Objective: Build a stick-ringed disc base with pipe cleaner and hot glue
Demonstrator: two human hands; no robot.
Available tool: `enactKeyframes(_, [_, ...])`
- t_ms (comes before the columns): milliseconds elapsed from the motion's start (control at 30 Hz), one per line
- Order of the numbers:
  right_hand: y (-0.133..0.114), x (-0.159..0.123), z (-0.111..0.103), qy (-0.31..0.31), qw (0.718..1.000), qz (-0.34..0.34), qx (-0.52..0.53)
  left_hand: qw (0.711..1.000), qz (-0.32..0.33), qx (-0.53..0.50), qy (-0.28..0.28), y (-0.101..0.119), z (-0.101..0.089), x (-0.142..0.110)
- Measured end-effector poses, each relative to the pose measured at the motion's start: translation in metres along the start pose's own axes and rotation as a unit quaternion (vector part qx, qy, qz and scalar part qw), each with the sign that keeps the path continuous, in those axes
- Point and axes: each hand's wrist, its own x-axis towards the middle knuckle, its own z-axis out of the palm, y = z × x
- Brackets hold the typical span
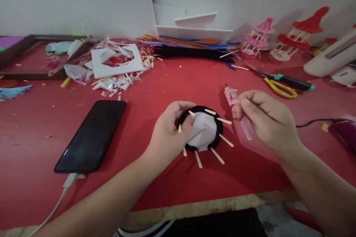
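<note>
My left hand (174,126) grips a round white disc (204,129) by its left edge, thumb over the top. Fuzzy black pipe cleaner (220,129) wraps its rim, and several short wooden sticks (217,156) stand out around it. The disc is held tilted above the red table. To its right my right hand (264,118) is closed in a pinch, apart from the disc; whatever is between the fingertips is too small to make out. Just behind those fingers lies a pink glue gun (231,95), partly hidden, and a clear glue stick (246,129) shows below them.
A black phone (91,137) with a white cable lies at left. White foam scraps (116,61) and bundled pipe cleaners (191,46) are at the back. Yellow-handled scissors (280,88), a utility knife (294,81), and pink (264,26) and red (311,22) stick models stand right.
</note>
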Motion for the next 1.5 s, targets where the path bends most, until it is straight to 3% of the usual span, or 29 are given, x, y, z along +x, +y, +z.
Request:
enactKeyframes(100, [-0.001, 0.000, 0.002, 0.018, 0.996, 0.051, 0.065, 1.000, -0.018, 0.000, -0.009, 0.002, 0.001, 0.000])
enactKeyframes(167, [-0.004, -0.001, 0.003, 0.051, 0.995, 0.074, 0.039, 0.999, -0.028, -0.004, -0.015, 0.003, 0.000, 0.000])
enactKeyframes(300, [-0.008, 0.000, 0.003, 0.080, 0.992, 0.060, -0.071, 0.999, -0.041, -0.022, -0.020, 0.004, 0.000, 0.000])
enactKeyframes(433, [-0.003, 0.002, 0.002, 0.081, 0.993, 0.036, -0.081, 0.998, -0.055, -0.040, -0.016, 0.005, 0.002, 0.000])
enactKeyframes(633, [0.003, 0.007, 0.001, 0.042, 0.998, 0.016, -0.044, 0.986, -0.120, -0.118, 0.002, 0.009, 0.003, 0.000])
enactKeyframes(833, [-0.003, 0.027, 0.007, 0.010, 0.988, 0.010, -0.153, 0.948, -0.204, -0.241, 0.033, 0.016, 0.000, 0.001])
enactKeyframes(933, [0.001, 0.046, 0.009, -0.070, 0.984, -0.017, -0.161, 0.926, -0.198, -0.309, 0.083, 0.019, -0.003, 0.007])
enactKeyframes(1000, [0.004, 0.058, 0.007, -0.088, 0.971, -0.033, -0.221, 0.910, -0.195, -0.345, 0.123, 0.020, -0.006, 0.011])
enactKeyframes(1133, [0.006, 0.065, -0.015, -0.060, 0.915, -0.086, -0.391, 0.888, -0.241, -0.353, 0.171, 0.019, -0.014, 0.016])
enactKeyframes(1300, [0.015, 0.038, -0.059, -0.162, 0.824, -0.028, -0.542, 0.888, -0.250, -0.350, 0.160, 0.016, -0.015, 0.015])
enactKeyframes(1400, [0.032, 0.022, -0.076, -0.195, 0.826, -0.039, -0.528, 0.894, -0.233, -0.358, 0.135, 0.014, -0.015, 0.014])
enactKeyframes(1500, [0.047, 0.024, -0.087, -0.174, 0.839, -0.041, -0.513, 0.891, -0.236, -0.365, 0.126, 0.015, -0.015, 0.013])
